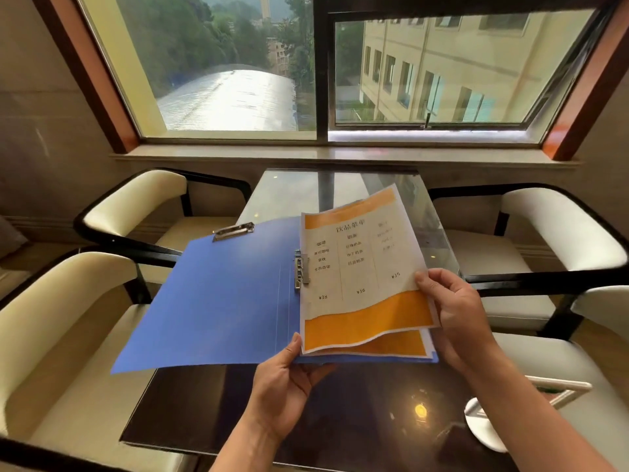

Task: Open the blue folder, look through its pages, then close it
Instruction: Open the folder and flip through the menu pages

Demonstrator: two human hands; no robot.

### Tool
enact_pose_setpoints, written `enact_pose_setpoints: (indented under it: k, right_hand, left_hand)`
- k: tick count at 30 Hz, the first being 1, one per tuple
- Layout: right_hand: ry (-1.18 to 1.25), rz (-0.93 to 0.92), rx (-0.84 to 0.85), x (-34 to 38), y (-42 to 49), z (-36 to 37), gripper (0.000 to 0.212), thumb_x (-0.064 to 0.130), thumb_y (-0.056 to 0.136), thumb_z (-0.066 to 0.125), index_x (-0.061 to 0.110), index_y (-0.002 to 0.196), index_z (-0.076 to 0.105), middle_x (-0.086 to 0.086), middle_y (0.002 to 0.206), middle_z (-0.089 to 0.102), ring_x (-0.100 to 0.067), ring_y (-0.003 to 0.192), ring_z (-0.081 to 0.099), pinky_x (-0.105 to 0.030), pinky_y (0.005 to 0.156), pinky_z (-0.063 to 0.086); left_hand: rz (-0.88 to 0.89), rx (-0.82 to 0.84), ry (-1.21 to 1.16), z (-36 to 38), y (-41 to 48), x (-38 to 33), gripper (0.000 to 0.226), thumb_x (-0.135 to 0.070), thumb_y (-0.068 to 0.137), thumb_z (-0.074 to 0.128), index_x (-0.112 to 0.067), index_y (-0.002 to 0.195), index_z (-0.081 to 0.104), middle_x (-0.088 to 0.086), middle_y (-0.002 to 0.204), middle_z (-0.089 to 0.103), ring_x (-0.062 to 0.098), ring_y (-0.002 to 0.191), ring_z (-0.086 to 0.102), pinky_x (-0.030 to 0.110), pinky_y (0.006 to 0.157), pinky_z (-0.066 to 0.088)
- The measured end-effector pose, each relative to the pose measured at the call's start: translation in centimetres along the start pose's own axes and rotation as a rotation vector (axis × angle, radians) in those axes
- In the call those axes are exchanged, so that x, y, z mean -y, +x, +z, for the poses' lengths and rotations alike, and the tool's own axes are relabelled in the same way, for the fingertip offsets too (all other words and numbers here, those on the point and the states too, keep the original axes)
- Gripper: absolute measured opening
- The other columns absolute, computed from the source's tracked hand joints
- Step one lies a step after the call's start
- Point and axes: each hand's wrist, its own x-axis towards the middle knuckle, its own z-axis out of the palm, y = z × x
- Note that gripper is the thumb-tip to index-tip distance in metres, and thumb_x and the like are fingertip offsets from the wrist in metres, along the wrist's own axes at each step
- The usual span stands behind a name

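Pinching top page [360, 267] with right hand [452, 315], left hand [286, 376] gripping open folder [218, 301] above table [211, 410] — looking through pages. Next — probably turning the page gently.

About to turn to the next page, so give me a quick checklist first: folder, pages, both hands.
1. Blue folder open flat: ok.
2. Left hand supporting the folder's bottom edge: ok.
3. Right hand pinching the top page at its right edge: ok.
4. Top page lifted off the page beneath: ok.
5. Pages held by the spine clip: cannot tell.
6. Number of pages left: cannot tell.
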Motion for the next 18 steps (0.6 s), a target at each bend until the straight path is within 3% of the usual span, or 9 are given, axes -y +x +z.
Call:
enact_pose_setpoints:
  k: [5,9,14,18]
  right_hand:
    - [0.277,0.107,0.107,1.0,0.0,1.9,0.028,0.032,0.085,0.061,0.013,0.105,0.068,-0.011,0.108,0.075,-0.027,0.098,0.074,-0.041,0.074,0.061]
    - [0.350,0.137,0.161,1.5,0.5,3.8,0.027,0.028,0.090,0.058,0.013,0.111,0.068,-0.012,0.112,0.074,-0.026,0.099,0.073,-0.036,0.074,0.060]
    - [0.366,0.176,0.221,1.2,1.3,6.8,0.027,0.027,0.097,0.054,0.011,0.116,0.065,-0.014,0.113,0.071,-0.028,0.103,0.068,-0.047,0.092,0.054]
    - [0.335,0.176,0.321,0.1,1.2,9.5,0.028,0.035,0.087,0.061,0.018,0.106,0.072,-0.007,0.104,0.073,-0.022,0.101,0.067,-0.047,0.099,0.048]
  left_hand:
    - [-0.020,-0.004,-0.022,0.1,-0.3,0.5,0.045,-0.031,0.088,0.053,0.001,0.111,0.075,0.028,0.117,0.072,0.042,0.104,0.072,0.050,0.075,0.063]
    - [-0.048,-0.016,-0.054,-0.4,-0.5,1.3,0.043,-0.028,0.102,0.041,0.002,0.124,0.064,0.029,0.120,0.070,0.044,0.106,0.070,0.052,0.075,0.062]
    - [-0.080,-0.033,-0.069,0.0,-0.9,1.7,0.048,-0.029,0.088,0.053,0.002,0.125,0.061,0.030,0.120,0.070,0.046,0.107,0.069,0.054,0.073,0.062]
    - [-0.132,0.008,-0.053,0.3,-1.1,1.9,0.047,-0.033,0.093,0.050,-0.003,0.129,0.056,0.029,0.121,0.070,0.051,0.110,0.067,0.059,0.076,0.061]
